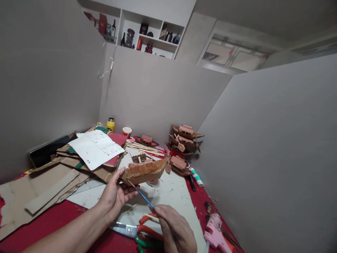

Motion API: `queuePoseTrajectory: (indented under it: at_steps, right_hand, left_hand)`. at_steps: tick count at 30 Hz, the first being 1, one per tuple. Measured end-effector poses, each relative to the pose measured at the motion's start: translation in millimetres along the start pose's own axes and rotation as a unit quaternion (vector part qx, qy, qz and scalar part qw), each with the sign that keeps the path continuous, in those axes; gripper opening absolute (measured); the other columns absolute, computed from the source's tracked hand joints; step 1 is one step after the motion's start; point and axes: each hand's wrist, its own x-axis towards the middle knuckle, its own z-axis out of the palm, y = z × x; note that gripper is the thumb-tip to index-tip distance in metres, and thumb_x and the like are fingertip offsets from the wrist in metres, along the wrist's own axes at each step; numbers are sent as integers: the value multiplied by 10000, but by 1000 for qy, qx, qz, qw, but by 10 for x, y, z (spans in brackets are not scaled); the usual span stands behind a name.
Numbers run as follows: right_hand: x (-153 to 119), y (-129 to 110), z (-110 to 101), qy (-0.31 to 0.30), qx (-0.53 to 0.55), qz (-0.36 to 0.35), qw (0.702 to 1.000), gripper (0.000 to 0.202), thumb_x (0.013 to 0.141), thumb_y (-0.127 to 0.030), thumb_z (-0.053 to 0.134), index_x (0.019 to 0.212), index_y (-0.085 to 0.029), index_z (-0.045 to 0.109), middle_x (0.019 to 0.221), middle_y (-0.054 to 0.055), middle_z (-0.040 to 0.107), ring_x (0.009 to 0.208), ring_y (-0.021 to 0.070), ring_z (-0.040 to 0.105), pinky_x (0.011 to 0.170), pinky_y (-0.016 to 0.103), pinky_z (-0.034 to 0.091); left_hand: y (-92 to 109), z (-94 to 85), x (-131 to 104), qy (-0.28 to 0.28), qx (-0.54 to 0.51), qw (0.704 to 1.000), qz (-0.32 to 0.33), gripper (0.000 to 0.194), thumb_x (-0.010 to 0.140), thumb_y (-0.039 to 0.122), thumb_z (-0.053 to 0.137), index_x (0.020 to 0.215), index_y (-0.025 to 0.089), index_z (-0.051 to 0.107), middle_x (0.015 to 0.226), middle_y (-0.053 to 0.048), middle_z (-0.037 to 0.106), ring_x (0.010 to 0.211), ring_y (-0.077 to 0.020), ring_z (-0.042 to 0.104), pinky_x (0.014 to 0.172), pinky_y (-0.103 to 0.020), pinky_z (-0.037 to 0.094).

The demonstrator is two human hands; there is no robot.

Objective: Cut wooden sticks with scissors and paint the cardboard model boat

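Observation:
A brown cardboard model boat (144,171) is tilted up in my left hand (116,193), its near end between thumb and fingers. My right hand (176,225) grips a thin blue paintbrush (143,196). The brush tip touches or nearly touches the lower side of the hull; I cannot tell which. Below my hands lie scissors (126,228) with orange handles, partly covered by my right hand, and a green-handled tool (147,242). Behind the held boat, part of a small cup shows under the hull.
Finished-looking model boats (185,138) are stacked at the back right. Thin wooden sticks (149,148) lie behind my hands. Cardboard sheets (47,186) and white drawings (97,147) fill the left. A pink glue gun (214,232) rests at the right edge, near grey partition walls (276,151).

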Motion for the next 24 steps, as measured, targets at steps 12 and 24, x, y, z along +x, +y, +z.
queuePoseTrajectory:
  at_steps: [12, 24]
  right_hand:
    - [-156, 150, -178, 117, -38, 115, 986, 273, 899, -119, 535, 1132, -206, 649, 954, 73, 738, 817, 205, 716, 729, 356, 607]
    - [-92, 77, -165, 86, -46, 81, 992, 266, 906, -135, 534, 1131, -219, 650, 943, 74, 741, 836, 213, 715, 721, 359, 609]
  left_hand:
    - [22, -11, -5, -3, 0, 1000, 4, 328, 854, 354, 555, 1094, 130, 549, 834, -126, 701, 614, -218, 698, 556, -323, 576]
    - [37, 15, -18, -6, 5, 1000, 12, 317, 870, 343, 531, 1103, 128, 549, 834, -122, 705, 622, -222, 703, 550, -317, 575]
